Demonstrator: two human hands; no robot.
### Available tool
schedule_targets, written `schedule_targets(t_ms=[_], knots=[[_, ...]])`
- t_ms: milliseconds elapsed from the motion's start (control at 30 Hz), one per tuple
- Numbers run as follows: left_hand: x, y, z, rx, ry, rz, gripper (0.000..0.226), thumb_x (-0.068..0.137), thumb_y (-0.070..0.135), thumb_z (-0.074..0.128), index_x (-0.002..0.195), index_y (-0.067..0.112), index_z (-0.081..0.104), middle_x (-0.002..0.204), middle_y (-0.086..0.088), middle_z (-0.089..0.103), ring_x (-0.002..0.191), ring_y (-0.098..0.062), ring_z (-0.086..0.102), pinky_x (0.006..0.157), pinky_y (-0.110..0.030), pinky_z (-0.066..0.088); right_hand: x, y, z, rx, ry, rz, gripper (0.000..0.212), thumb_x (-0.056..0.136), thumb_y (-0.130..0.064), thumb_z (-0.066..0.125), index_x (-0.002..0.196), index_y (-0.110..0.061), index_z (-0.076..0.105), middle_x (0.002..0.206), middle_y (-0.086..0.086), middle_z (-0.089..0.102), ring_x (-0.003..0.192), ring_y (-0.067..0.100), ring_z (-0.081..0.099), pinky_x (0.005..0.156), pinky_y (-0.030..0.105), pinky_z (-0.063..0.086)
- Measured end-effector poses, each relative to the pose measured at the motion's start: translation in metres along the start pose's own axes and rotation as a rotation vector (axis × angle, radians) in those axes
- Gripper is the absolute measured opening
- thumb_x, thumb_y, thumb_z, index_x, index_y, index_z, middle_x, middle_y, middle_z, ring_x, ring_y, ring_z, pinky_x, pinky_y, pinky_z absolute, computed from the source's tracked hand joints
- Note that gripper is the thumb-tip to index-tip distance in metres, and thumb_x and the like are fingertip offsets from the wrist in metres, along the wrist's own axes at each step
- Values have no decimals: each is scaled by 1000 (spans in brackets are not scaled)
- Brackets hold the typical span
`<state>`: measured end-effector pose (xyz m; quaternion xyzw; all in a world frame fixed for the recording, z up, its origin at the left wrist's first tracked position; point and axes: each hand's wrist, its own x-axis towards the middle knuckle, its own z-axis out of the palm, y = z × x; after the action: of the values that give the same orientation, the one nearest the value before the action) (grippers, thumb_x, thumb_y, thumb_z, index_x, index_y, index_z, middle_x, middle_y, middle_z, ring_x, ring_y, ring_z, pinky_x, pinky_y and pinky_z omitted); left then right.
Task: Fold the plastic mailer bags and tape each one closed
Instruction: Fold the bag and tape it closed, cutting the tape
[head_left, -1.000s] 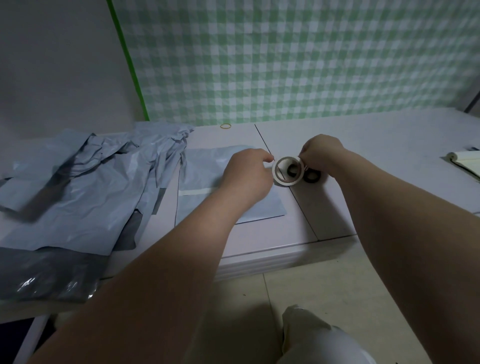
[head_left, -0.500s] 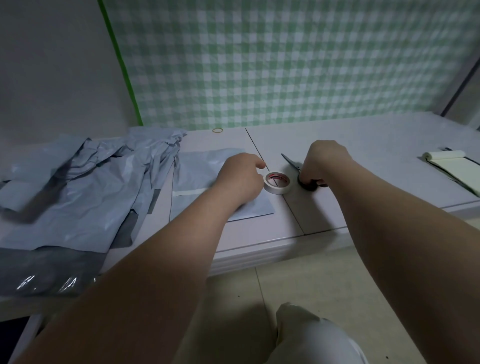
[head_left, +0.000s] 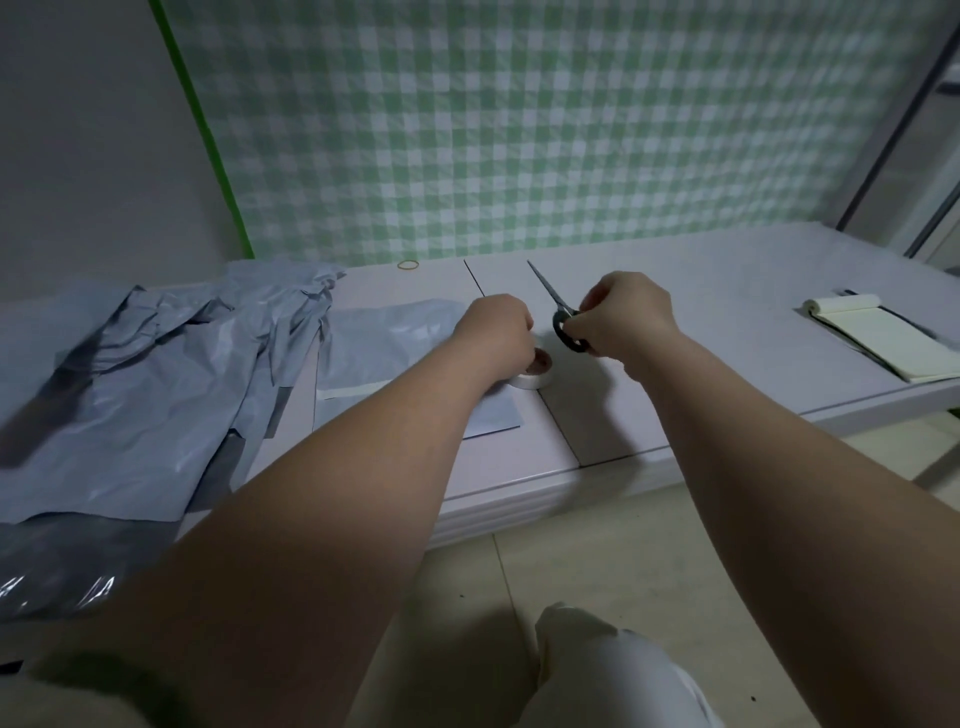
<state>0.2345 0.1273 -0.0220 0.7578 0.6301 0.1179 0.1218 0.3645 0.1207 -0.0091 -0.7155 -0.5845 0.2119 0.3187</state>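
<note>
Mailer bag (head_left: 395, 343), a single flat grey piece, lay on the table (head_left: 727, 291) at centre left of the frame, with a pale strip across its lower part. The left forearm covered its right portion. A crumpled pile of mailer bags (head_left: 156, 389) occupied the left of the frame, just beside the flat bag and reaching the lower left edge.

The tape roll (head_left: 537, 373) lay flat at frame centre, at the right edge of the flat bag. The left hand (head_left: 496, 332) sat over the roll's left part with fingers curled. Whether it gripped the roll or only rested on it could not be determined.

The right hand (head_left: 623, 317), just right of centre, gripped the scissors (head_left: 558, 306) by the black handles. The blades were together and pointed toward the upper left, raised off the table.

A rubber band (head_left: 408, 265) lay near the table's far edge, above the flat bag. A notepad (head_left: 878, 338) lay at the right of the frame, well apart from both hands.
</note>
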Motion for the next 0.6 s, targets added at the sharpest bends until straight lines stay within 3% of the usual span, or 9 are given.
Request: schedule_targets(t_ms=[133, 200, 267, 333, 400, 600], knots=[[5, -5, 5, -10, 46, -65, 19, 87, 6, 54, 88, 23, 61, 95, -2, 51, 87, -19, 46, 83, -26, 44, -12, -3, -1, 182, -38, 17, 21, 75, -19, 73, 66, -14, 54, 72, 10, 68, 66, 22, 64, 63, 31, 54], [4, -10, 6, -130, 76, -138, 19, 87, 3, 52, 78, 19, 59, 92, -3, 52, 85, -23, 52, 78, -27, 44, -20, -6, -2, 307, -95, 54, 20, 77, -17, 73, 68, -12, 55, 69, 11, 66, 62, 20, 61, 53, 27, 48], [1, -17, 7, -430, 112, -267, 16, 88, 1, 50, 89, 5, 65, 85, -7, 57, 79, -29, 64, 73, -33, 52, -28, -8, -2, 460, -162, 145, 18, 80, -17, 71, 76, -12, 55, 72, 11, 63, 54, 17, 58, 42, 18, 37], [-5, -23, 4, -832, 125, -417, 19, 91, -2, 45, 99, 2, 62, 84, -11, 54, 67, -28, 64, 67, -36, 58, -35, -10, -2, 596, -242, 237, 17, 82, -22, 69, 85, -12, 56, 75, 9, 59, 42, 11, 54, 35, 12, 31], [-13, -29, 2, -1077, 137, -495, 12, 92, -4, 45, 96, 1, 56, 80, -13, 54, 63, -23, 60, 60, -33, 58, -42, -11, -1, 649, -310, 282, 19, 82, -28, 67, 84, -13, 56, 71, 8, 56, 39, 10, 50, 34, 14, 30], [-27, -53, 1, -1135, 188, -545, 12, 88, 4, 61, 78, 5, 54, 83, -14, 63, 57, -21, 64, 58, -28, 58, -65, -7, 3, 807, -504, 383, 21, 82, -30, 62, 82, -13, 48, 59, 7, 51, 48, 15, 44, 32, 16, 22]])
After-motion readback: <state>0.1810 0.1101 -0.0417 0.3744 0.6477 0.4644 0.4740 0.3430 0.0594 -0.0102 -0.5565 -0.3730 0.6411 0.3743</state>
